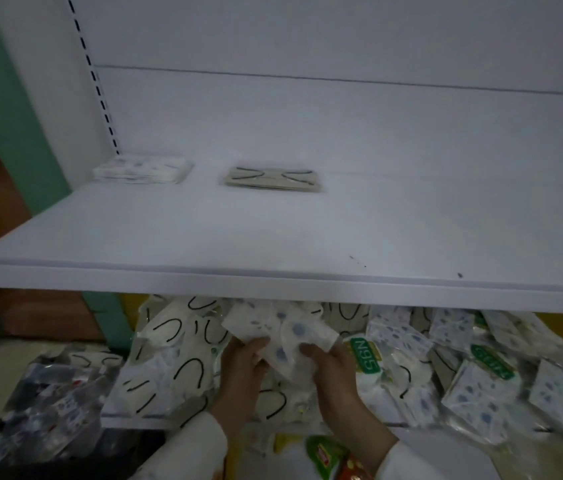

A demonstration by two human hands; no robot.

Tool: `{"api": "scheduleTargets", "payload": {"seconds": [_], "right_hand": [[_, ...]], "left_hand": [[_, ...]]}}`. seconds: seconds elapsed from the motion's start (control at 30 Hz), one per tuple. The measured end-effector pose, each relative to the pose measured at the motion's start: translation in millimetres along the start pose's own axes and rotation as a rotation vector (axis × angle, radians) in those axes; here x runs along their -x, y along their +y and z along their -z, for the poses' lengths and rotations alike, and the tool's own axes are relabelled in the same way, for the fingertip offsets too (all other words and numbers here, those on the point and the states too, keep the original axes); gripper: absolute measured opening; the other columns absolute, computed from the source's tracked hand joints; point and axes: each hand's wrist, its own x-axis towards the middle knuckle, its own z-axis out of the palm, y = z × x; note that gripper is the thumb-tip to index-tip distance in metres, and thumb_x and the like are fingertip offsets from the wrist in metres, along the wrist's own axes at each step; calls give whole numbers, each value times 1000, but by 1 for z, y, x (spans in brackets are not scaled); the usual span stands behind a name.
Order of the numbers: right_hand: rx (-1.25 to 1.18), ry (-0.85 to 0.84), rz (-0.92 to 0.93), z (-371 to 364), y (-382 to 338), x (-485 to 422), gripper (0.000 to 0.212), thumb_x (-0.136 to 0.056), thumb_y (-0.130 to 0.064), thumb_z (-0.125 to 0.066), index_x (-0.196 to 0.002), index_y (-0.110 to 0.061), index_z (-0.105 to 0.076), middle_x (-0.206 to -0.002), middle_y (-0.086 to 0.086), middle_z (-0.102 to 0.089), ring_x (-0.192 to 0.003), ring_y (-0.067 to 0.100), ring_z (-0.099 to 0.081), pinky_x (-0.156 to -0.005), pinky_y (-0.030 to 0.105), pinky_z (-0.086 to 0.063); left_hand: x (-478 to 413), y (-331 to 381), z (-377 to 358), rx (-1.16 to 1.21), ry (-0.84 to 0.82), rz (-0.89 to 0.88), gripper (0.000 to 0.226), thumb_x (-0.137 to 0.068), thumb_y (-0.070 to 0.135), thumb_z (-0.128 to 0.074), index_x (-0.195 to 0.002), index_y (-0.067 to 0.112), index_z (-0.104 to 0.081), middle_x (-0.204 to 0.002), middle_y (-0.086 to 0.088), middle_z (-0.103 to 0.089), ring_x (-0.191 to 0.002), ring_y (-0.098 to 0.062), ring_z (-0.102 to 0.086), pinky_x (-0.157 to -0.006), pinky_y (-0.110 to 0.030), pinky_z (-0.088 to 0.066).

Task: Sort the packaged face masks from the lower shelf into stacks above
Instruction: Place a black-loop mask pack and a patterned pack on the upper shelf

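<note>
Both your hands meet over the lower shelf (127,419): your left hand (240,368) and your right hand (333,372) are closed together on a few white packets with blue spots (285,336), held just under the front lip of the upper shelf (273,237). How many packets are in the bunch is hard to tell through the blur.

Above, only two low stacks stand at the back of the upper shelf: a blue-spotted stack (142,169) near the left upright, and a beige stack with black loops (272,180) beside it, well apart from each other. Most of that shelf is bare.

Below, the heap of packaged masks (481,375) covers the lower shelf from end to end: beige loop-printed packs (169,358) at left, blue-spotted ones at right, and packs with a green N95 label (365,353) mixed among them. No N95 stack shows above.

By this showing, the sort is at an early stage, with the bulk of the packets unsorted. The bunch in your hands looks to match the blue-spotted stack at left.
</note>
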Motion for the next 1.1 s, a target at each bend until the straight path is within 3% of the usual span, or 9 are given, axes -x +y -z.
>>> {"api": "scheduleTargets", "payload": {"seconds": [0.1,0.23,0.33,0.43,0.5,0.63,0.8,0.9,1.1], "right_hand": [[175,-103,114,10,-29,17,25,-82,7,-62,-89,-16,-69,-80,-5,-72,-69,13,-68,-52,17,-51],[398,-317,265,18,-66,49,24,-83,8,-62,-85,-14,-71,-77,-9,-75,-77,12,-71,-63,18,-53],[474,-462,401,13,-98,69,20,-84,5,-64,-87,-13,-73,-85,-3,-75,-82,15,-71,-69,22,-54],[468,-462,621,-4,-145,73,24,-80,2,-69,-87,-21,-71,-83,-10,-73,-78,6,-69,-69,21,-53],[427,-441,732,-21,-174,64,31,-78,3,-68,-97,-21,-66,-88,-15,-72,-83,3,-67,-71,18,-52],[268,-396,679,-51,-196,36,44,-71,11,-66,-103,-18,-62,-95,-4,-71,-86,8,-67,-70,18,-51],[283,-331,491,-61,-187,2,48,-64,4,-72,-109,-6,-60,-104,11,-70,-97,32,-67,-80,41,-56],[334,-324,416,-56,-183,-7,48,-60,-3,-73,-105,-5,-60,-101,13,-70,-87,27,-68,-70,35,-56],[634,-346,516,-40,-189,-10,35,-67,-26,-71,-89,-4,-57,-84,9,-60,-75,19,-53,-70,33,-43]], "left_hand": [[19,35,27,-98,48,-68,33,-80,-10,-58,-107,9,-54,-98,-11,-62,-83,-22,-60,-62,-26,-49],[50,90,43,-509,-180,-173,41,-66,-9,-71,-97,16,-60,-89,5,-66,-77,-2,-64,-61,-13,-48],[78,126,34,-611,-291,-219,45,-40,5,-81,-82,15,-64,-67,6,-71,-71,-12,-65,-54,-15,-50],[94,162,7,-642,-263,-495,40,-69,-22,-65,-81,16,-63,-65,8,-71,-63,-3,-64,-56,-12,-49],[98,189,-20,-636,-239,-668,43,-71,-23,-59,-87,17,-61,-73,6,-71,-69,2,-64,-62,-10,-49],[78,213,-56,-551,-161,-754,38,-76,-20,-54,-91,14,-61,-89,3,-67,-77,-2,-64,-66,-8,-48],[44,202,-57,-645,-50,-670,23,-80,-9,-58,-82,14,-57,-84,1,-62,-81,-17,-58,-66,-17,-45],[33,199,-51,-712,-56,-592,21,-79,-6,-57,-89,12,-58,-89,-4,-65,-84,-22,-59,-73,-29,-46],[30,201,-40,-827,8,-601,2,-85,4,-57,-85,6,-56,-83,-7,-59,-79,-20,-53,-70,-27,-41]]}}
